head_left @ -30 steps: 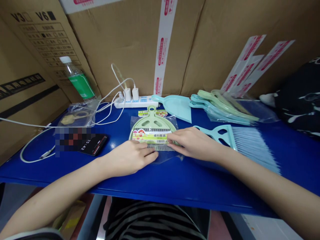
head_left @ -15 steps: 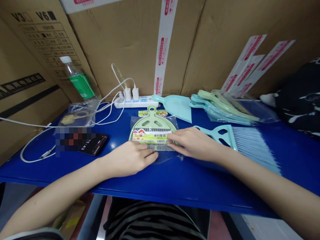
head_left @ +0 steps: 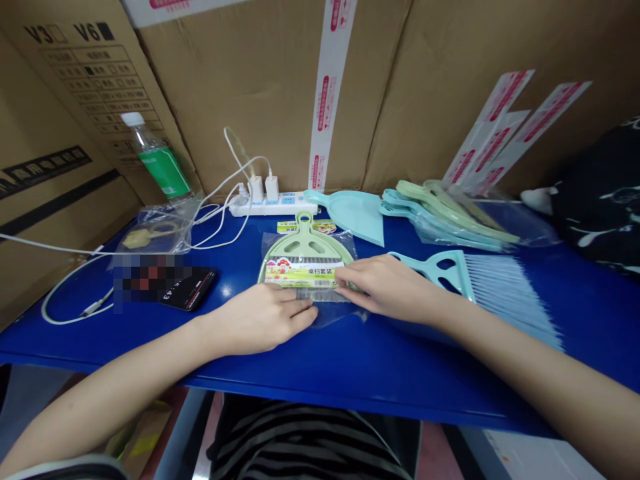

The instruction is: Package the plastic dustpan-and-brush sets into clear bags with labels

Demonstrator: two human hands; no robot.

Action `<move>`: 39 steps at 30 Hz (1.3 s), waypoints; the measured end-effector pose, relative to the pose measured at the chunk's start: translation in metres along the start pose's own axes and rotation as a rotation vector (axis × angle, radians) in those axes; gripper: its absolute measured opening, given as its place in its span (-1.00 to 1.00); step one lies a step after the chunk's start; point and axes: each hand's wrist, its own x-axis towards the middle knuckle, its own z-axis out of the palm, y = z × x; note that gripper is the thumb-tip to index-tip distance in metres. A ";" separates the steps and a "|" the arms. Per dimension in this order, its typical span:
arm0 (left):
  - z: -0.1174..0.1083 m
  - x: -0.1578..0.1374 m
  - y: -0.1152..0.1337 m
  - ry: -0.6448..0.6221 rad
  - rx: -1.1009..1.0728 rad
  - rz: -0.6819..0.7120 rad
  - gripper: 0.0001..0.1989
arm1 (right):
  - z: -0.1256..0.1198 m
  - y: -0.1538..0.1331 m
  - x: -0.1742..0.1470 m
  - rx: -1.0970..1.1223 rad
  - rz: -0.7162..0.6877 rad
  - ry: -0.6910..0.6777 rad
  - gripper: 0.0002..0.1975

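The left hand (head_left: pixel 265 317), half curled, touches the near-left edge of the bagged green dustpan-and-brush set (head_left: pixel 305 259); grip unclear. The right hand (head_left: pixel 375 283) pinches its right edge.

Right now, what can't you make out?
Head view:
Green dustpan set: lower left behind left hand, right edge partly behind right hand.
Right hand's grip: pinching or pressing, hidden by the hand itself.
Front label: finest print, too small.
Phone: left end, behind pixelation.
Dark patterned item: cut off by right edge.

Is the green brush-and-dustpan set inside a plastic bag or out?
Inside, it seems: clear plastic film spreads past the green set at its upper corners and near edge.
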 end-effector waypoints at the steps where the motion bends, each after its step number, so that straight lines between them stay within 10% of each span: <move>1: 0.000 0.000 0.000 0.006 0.006 0.002 -0.69 | 0.000 0.000 0.000 -0.001 0.000 -0.003 -0.79; 39: 0.000 0.000 0.000 -0.010 0.105 0.044 -0.70 | 0.001 -0.001 0.001 -0.007 -0.002 0.000 -0.81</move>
